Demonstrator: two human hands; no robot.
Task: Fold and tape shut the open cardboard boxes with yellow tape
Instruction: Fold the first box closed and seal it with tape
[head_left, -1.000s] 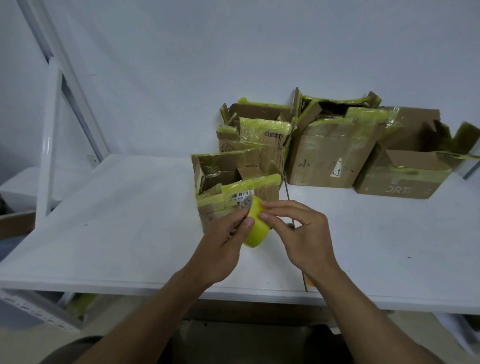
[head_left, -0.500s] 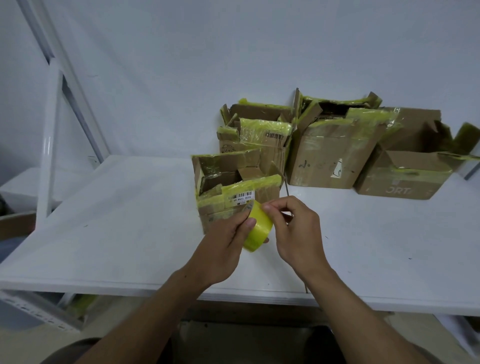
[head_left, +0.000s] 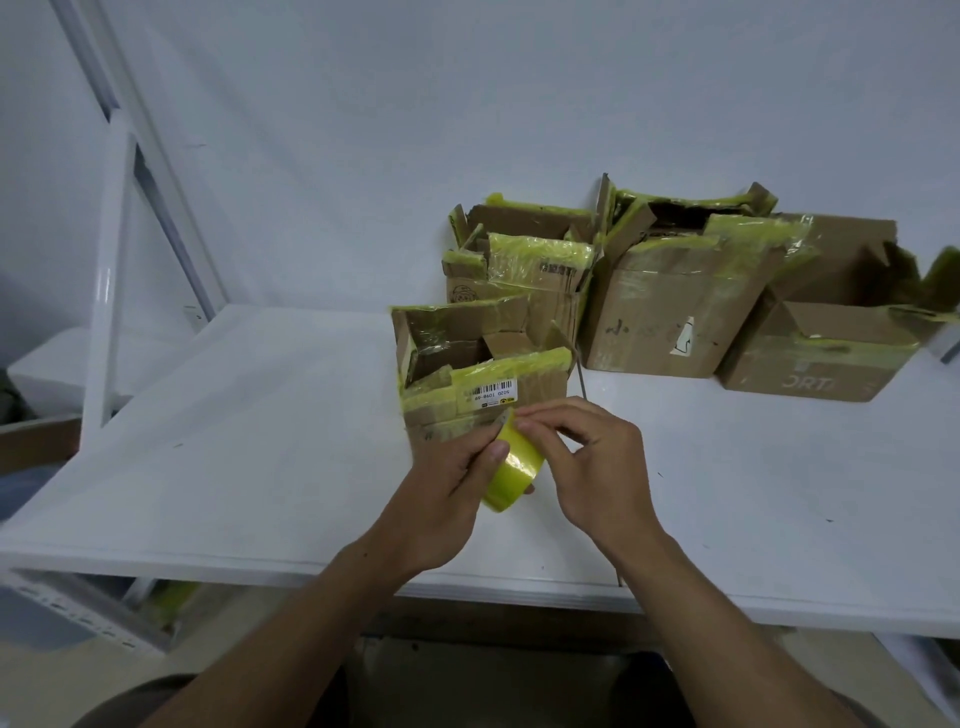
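Both of our hands are closed on the yellow tape roll (head_left: 511, 467). Our left hand (head_left: 447, 483) grips it from the 8 o'clock side with the thumb laid across its outer face. Our right hand (head_left: 587, 467) pinches its upper rim between thumb and forefinger, the other fingers curled. We cannot tell whether a tape end has been lifted.

We hold the roll above the near part of the table, low and centre in view, tilted so its face looks toward 10 o'clock. At 12 o'clock from the roll stands the nearest box (head_left: 467, 353). Its top flaps are open and ragged, yellow tape runs along its rims, and a barcode label (head_left: 493, 389) sits on the front. The roll's upper edge overlaps that front face in view, and we cannot tell if they touch.

Behind it, also toward 12 o'clock, stands a second box (head_left: 524, 270) with torn, taped flaps. At 1 o'clock sits a third box (head_left: 670, 306), close beside the second, its top partly open. At 2 o'clock a fourth box (head_left: 826, 353) lies with wide flaps spread.

All four rest on a white table (head_left: 234, 441) that runs back to a plain pale wall (head_left: 467, 104). At 10 o'clock a white frame post (head_left: 104, 291) rises from the table's left edge.
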